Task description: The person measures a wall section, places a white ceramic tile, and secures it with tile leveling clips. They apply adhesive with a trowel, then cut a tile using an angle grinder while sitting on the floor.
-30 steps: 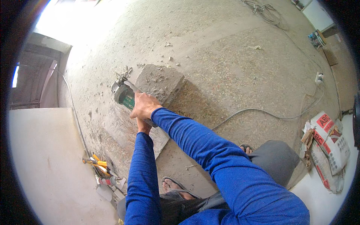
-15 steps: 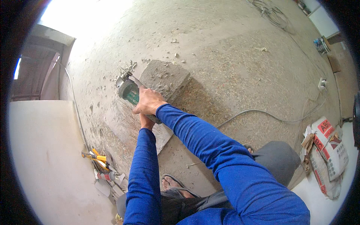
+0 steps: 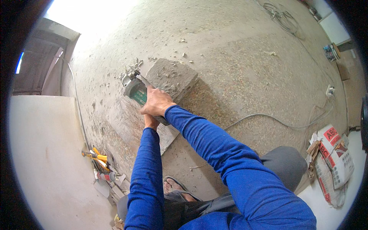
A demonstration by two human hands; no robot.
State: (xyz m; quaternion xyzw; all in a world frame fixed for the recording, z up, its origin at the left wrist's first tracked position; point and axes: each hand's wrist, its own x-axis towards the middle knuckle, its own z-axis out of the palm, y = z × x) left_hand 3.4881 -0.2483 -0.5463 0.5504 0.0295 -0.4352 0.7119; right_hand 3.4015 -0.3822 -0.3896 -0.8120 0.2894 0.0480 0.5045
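Note:
Both my hands are closed round an angle grinder (image 3: 139, 93) with a green body and a metal head. My right hand (image 3: 158, 102) grips it from above, on the side by the concrete block. Below, my left hand (image 3: 151, 122) wraps the rear of the body, its fingers largely hidden. A slim grey piece sticks out beside the grinder's head, between it and the rough concrete block (image 3: 172, 75). I cannot tell whether the grinder touches the block. Under the tool lies a flat grey slab (image 3: 167, 138), partly covered by my hands and left arm.
Crumbs of rubble lie around the grinder's head. A grey cable (image 3: 264, 115) runs right to a white socket (image 3: 329, 91). Yellow-handled hand tools (image 3: 96, 155) lie by a pale panel (image 3: 46, 145) at left. Cement bags (image 3: 332, 157) stand at right. A cable coil (image 3: 281, 17) lies far off.
The whole view has shifted slightly. My hands still hold the grinder at nearly the same spot beside the block. Toes that showed by my right knee are now hidden.

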